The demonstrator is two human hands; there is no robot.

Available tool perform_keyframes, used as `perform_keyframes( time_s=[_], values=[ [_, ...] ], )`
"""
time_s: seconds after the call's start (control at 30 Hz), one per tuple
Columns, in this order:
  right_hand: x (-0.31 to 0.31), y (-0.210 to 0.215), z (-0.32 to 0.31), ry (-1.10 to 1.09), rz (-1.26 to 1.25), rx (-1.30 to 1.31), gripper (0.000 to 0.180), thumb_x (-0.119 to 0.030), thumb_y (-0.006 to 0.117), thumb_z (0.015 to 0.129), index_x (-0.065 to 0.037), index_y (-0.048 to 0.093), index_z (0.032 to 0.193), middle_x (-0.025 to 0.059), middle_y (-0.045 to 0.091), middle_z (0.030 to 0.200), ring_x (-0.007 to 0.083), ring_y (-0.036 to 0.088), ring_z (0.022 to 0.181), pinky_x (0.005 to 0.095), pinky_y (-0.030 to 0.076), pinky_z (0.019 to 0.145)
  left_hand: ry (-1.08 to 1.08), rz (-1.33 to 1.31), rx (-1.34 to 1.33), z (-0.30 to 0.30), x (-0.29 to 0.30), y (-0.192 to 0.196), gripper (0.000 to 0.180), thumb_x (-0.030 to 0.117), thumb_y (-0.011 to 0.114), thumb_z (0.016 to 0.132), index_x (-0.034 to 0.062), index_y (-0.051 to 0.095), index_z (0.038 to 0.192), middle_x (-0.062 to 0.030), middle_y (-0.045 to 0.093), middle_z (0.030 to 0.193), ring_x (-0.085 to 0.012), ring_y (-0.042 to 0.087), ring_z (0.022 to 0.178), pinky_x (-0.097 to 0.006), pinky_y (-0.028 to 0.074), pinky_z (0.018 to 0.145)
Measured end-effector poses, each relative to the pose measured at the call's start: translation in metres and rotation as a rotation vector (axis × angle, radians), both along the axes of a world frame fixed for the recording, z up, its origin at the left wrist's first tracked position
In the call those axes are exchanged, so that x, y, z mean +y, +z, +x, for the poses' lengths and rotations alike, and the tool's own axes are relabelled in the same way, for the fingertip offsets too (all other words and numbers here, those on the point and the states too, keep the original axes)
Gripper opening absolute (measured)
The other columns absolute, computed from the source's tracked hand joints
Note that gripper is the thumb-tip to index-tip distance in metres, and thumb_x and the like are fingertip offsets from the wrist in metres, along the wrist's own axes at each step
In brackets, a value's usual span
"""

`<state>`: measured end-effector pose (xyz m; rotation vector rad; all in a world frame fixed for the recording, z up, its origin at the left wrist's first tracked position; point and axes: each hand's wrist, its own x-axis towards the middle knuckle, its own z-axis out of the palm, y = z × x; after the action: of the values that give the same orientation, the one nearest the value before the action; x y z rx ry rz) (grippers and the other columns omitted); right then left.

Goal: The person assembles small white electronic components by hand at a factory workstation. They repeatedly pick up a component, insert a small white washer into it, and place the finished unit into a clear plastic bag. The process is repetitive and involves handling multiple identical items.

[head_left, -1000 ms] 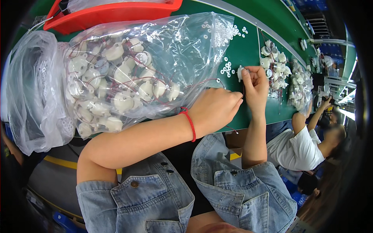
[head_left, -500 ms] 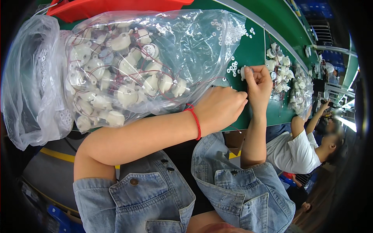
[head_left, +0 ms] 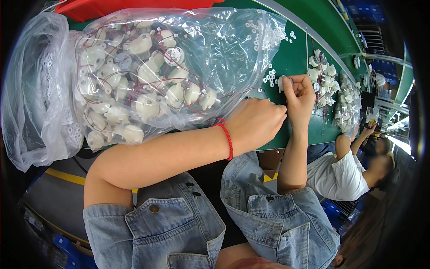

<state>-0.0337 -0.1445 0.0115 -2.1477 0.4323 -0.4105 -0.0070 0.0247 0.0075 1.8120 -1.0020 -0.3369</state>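
Note:
My right hand [head_left: 299,98] pinches a small white motor [head_left: 281,84] between thumb and fingers, just above the green tabletop. Most of this motor is hidden behind my fingers. Close beside it on the left, my left hand [head_left: 259,123] is closed with its back upward, so what its fingers hold is hidden. A thin dark wire with a pale tip [head_left: 277,151] sticks out below that hand. Left of both hands lies a large clear plastic bag [head_left: 228,45] with several white plastic motors [head_left: 148,71] and their dark red wires inside.
Small white washers [head_left: 270,76] lie loose beyond my hands, with more near the bag's far end. To the right are a pile of white motors [head_left: 322,78] and another filled bag [head_left: 347,105]. A red bin [head_left: 134,6] stands at the back. A person in white [head_left: 340,177] sits at right.
My hands keep nearly the same place and grip. The co-worker's raised hand at the far right has shifted slightly. The view has moved a little.

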Motion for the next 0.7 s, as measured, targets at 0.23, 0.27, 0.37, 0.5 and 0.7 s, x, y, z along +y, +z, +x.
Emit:
perform_keyframes(
  time_s=[0.23, 0.27, 0.37, 0.5, 0.7],
  values=[
    [0.004, 0.002, 0.001, 0.012, 0.036, -0.017, 0.017, -0.008, 0.07, 0.088, -0.002, 0.057, 0.081, -0.0058, 0.051, 0.06, -0.0015, 0.037, 0.051, 0.0181, 0.024, 0.044, -0.005, -0.001, 0.005, 0.0, 0.0, 0.001, 0.018, 0.02, 0.055, 0.092, 0.0071, 0.066, 0.084, -0.0156, 0.065, 0.069, -0.0344, 0.065, 0.064, -0.046, 0.051, 0.059],
    [0.003, 0.002, 0.001, 0.016, 0.037, -0.017, 0.016, -0.008, 0.07, 0.088, -0.002, 0.057, 0.081, -0.0059, 0.051, 0.06, -0.0015, 0.037, 0.051, 0.0179, 0.024, 0.044, -0.004, 0.0, 0.005, 0.0, 0.0, 0.001, 0.018, 0.02, 0.055, 0.092, 0.007, 0.066, 0.084, -0.0157, 0.065, 0.068, -0.0345, 0.065, 0.064, -0.046, 0.051, 0.059],
    [0.004, 0.003, 0.001, 0.011, 0.022, -0.001, 0.017, -0.008, 0.071, 0.088, -0.002, 0.057, 0.081, -0.0063, 0.05, 0.06, -0.0017, 0.036, 0.051, 0.0183, 0.023, 0.044, -0.002, 0.002, 0.006, 0.0, 0.0, 0.001, 0.019, 0.02, 0.055, 0.092, 0.0065, 0.066, 0.084, -0.0159, 0.065, 0.068, -0.0346, 0.065, 0.064, -0.046, 0.051, 0.059],
    [0.0, 0.001, 0.0, 0.028, -0.067, 0.023, 0.019, -0.011, 0.071, 0.088, -0.003, 0.055, 0.08, -0.0057, 0.048, 0.058, -0.0005, 0.035, 0.051, 0.0205, 0.023, 0.044, -0.003, 0.002, 0.011, 0.0, 0.0, 0.001, 0.02, 0.02, 0.055, 0.092, 0.0056, 0.065, 0.082, -0.0161, 0.065, 0.068, -0.035, 0.065, 0.064, -0.046, 0.051, 0.059],
    [0.01, 0.027, 0.004, 0.12, -0.405, 0.24, 0.023, -0.016, 0.066, 0.091, -0.002, 0.048, 0.088, 0.0092, 0.05, 0.056, 0.0184, 0.047, 0.047, 0.0329, 0.034, 0.045, 0.003, 0.019, 0.037, 0.002, 0.0, 0.003, 0.021, 0.02, 0.055, 0.091, 0.0049, 0.064, 0.08, -0.0167, 0.064, 0.067, -0.0359, 0.064, 0.063, -0.047, 0.051, 0.059]
  ],
)
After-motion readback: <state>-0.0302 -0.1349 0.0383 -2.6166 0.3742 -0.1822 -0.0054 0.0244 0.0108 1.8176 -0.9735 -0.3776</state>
